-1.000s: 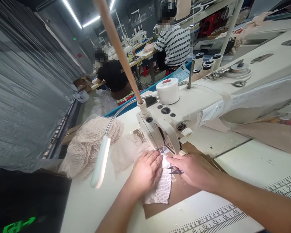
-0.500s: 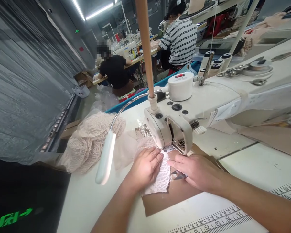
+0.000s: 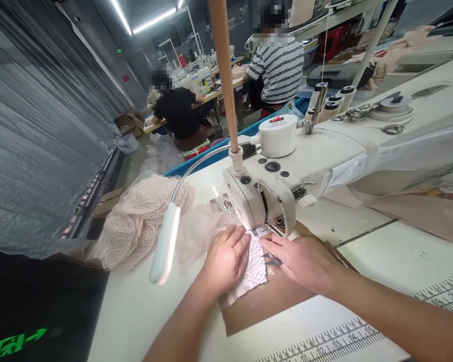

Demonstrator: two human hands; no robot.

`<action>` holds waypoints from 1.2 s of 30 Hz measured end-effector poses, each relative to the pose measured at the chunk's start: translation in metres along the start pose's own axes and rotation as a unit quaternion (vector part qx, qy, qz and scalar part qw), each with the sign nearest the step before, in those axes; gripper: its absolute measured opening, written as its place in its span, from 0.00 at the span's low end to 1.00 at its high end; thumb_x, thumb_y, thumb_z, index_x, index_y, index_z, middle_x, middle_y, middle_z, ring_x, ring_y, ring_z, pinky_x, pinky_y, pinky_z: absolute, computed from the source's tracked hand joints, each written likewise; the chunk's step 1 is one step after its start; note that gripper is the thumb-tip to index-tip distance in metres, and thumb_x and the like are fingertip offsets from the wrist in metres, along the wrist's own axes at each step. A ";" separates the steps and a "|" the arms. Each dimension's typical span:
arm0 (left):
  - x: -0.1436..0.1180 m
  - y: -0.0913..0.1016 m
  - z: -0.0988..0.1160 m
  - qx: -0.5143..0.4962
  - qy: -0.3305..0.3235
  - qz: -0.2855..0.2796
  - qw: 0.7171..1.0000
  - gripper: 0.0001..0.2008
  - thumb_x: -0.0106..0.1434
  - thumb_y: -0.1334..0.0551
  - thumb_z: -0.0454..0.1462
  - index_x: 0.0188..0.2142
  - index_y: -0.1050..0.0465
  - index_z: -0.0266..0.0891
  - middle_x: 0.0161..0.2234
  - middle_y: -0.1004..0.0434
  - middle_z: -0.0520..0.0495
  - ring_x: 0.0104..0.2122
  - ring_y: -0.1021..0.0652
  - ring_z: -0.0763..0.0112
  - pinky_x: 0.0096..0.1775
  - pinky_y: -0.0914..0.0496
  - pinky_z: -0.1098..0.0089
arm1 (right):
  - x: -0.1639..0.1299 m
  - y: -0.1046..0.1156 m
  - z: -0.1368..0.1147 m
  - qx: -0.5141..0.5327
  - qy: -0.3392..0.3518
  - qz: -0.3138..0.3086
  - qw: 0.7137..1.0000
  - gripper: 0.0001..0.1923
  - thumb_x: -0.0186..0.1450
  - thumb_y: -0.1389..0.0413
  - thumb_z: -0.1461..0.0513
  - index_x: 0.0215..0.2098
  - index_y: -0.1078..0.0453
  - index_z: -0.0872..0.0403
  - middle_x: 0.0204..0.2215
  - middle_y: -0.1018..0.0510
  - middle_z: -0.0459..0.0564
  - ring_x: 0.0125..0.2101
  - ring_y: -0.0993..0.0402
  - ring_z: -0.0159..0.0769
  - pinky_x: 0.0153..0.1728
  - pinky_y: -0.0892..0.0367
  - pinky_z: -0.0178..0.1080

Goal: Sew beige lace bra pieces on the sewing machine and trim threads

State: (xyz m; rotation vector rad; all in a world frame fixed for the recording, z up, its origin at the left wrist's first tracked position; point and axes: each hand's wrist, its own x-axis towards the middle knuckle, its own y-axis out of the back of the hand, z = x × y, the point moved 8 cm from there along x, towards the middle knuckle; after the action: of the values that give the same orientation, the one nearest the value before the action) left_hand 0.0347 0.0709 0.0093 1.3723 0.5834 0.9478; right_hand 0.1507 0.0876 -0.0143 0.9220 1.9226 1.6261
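Head view, left hand: the left hand (image 3: 223, 261) lies flat, palm down, with the fingers stretched out on the white lace piece (image 3: 253, 269), and it presses the lace onto the table (image 3: 392, 251).
Head view, right hand: the right hand (image 3: 302, 261) rests just beside the lace on its right side; the fingers are curled around small dark snips (image 3: 272, 260), and the tips point toward the needle area.
Lace piece: it lies between the two hands, on a brown paper sheet (image 3: 272, 304); its far end goes under the head of the sewing machine (image 3: 324, 156).
Sewing machine: white, it crosses the table from the right; a wooden rod (image 3: 223, 70) stands up from its head.
Lamp: a white gooseneck lamp (image 3: 165, 242) hangs over the table, left of the hands.
Fabric heap: beige mesh fabric (image 3: 136, 221) is piled at the far left of the table.
Table edge: a printed ruler scale (image 3: 335, 342) runs along the near side.
Background: two other people sit at other sewing tables, well apart from here.
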 end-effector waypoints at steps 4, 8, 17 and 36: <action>-0.002 0.000 0.000 0.001 0.004 -0.001 1.000 0.20 0.66 0.48 0.36 0.56 0.34 0.33 0.57 0.32 0.36 0.53 0.30 0.51 0.51 0.31 0.49 | -0.002 0.001 0.001 0.002 0.010 0.013 1.000 0.28 0.55 0.49 0.70 0.54 0.33 0.53 0.36 0.21 0.50 0.24 0.30 0.36 0.23 0.48 0.38; -0.002 0.005 0.006 -0.027 -0.031 0.015 0.999 0.19 0.67 0.49 0.34 0.56 0.35 0.35 0.55 0.31 0.37 0.54 0.30 0.54 0.50 0.31 0.52 | -0.007 0.010 -0.009 0.036 0.090 0.021 0.995 0.28 0.51 0.51 0.73 0.50 0.31 0.53 0.38 0.24 0.49 0.25 0.32 0.34 0.25 0.47 0.37; -0.002 0.005 0.019 -0.030 -0.066 0.008 0.997 0.16 0.67 0.47 0.34 0.52 0.31 0.34 0.52 0.27 0.40 0.51 0.29 0.57 0.50 0.31 0.55 | -0.009 0.010 -0.009 0.056 0.098 0.005 0.994 0.23 0.50 0.50 0.72 0.43 0.28 0.52 0.30 0.28 0.47 0.25 0.35 0.33 0.25 0.49 0.36; -0.002 0.004 -0.016 -0.010 0.124 -0.007 0.992 0.22 0.64 0.45 0.41 0.56 0.36 0.37 0.56 0.36 0.35 0.56 0.36 0.48 0.53 0.37 0.49 | -0.002 0.012 -0.001 0.118 0.006 0.013 0.993 0.16 0.58 0.52 0.69 0.42 0.30 0.51 0.33 0.23 0.48 0.27 0.29 0.35 0.25 0.41 0.36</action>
State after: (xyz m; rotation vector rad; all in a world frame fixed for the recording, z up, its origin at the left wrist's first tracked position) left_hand 0.0199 0.0778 0.0109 1.2398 0.7685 1.1185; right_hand 0.1537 0.0863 -0.0030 1.0335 2.1527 1.4416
